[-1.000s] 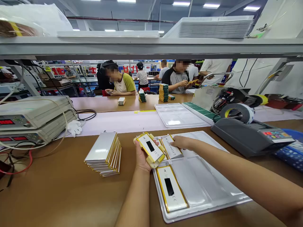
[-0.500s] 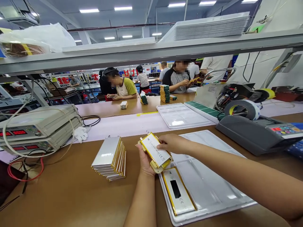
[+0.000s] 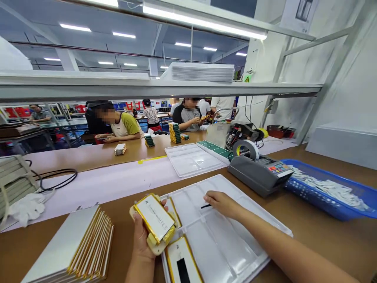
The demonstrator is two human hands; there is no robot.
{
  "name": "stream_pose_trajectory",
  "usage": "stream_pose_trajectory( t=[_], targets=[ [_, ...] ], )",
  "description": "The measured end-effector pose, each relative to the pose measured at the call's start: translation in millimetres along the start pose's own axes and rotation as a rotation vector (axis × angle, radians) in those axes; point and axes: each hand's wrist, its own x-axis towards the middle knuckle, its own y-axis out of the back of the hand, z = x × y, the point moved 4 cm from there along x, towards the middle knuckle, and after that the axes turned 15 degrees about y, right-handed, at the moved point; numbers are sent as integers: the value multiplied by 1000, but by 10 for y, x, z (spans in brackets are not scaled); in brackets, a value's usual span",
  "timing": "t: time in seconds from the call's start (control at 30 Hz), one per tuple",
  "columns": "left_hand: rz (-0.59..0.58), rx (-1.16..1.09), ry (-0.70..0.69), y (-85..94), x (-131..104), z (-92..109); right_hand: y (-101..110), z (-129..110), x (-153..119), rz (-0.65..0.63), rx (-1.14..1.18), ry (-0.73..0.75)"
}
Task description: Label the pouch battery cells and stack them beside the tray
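Note:
My left hand (image 3: 141, 240) grips a pale yellow holder (image 3: 159, 248) with a flat pouch battery (image 3: 155, 217) lying on it, printed side up. Away from it, over the white plastic tray (image 3: 232, 228), my right hand (image 3: 221, 203) pinches a thin black strip (image 3: 205, 206), which looks like tape. In the tray's near left compartment lies another pouch battery (image 3: 188, 255) with a black patch on its face. Part of a further battery (image 3: 174, 211) shows behind my left hand. To the left stands a leaning stack of silver pouch batteries (image 3: 70, 239) with yellow edges.
A grey tape dispenser (image 3: 259, 175) and a blue basket (image 3: 326, 192) of white pieces stand at the right. Beyond lies a second white tray (image 3: 194, 159). A white glove (image 3: 28, 206) lies at left. A shelf (image 3: 165, 90) spans above; several people work across the bench.
The view has turned right. My right hand has left the battery and moved right, now with a black strip in its fingers. My left hand still holds the battery and holder.

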Motion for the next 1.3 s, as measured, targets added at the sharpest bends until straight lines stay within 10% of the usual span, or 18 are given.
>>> stream_pose_trajectory(
  t=[0.6,1.3],
  targets=[
    [486,84,48,-99,-30,-49,-59,-97,-42,-49,-139,59],
    [467,135,42,-160,-54,-47,-63,-94,-23,-25,-156,89]
  ],
)
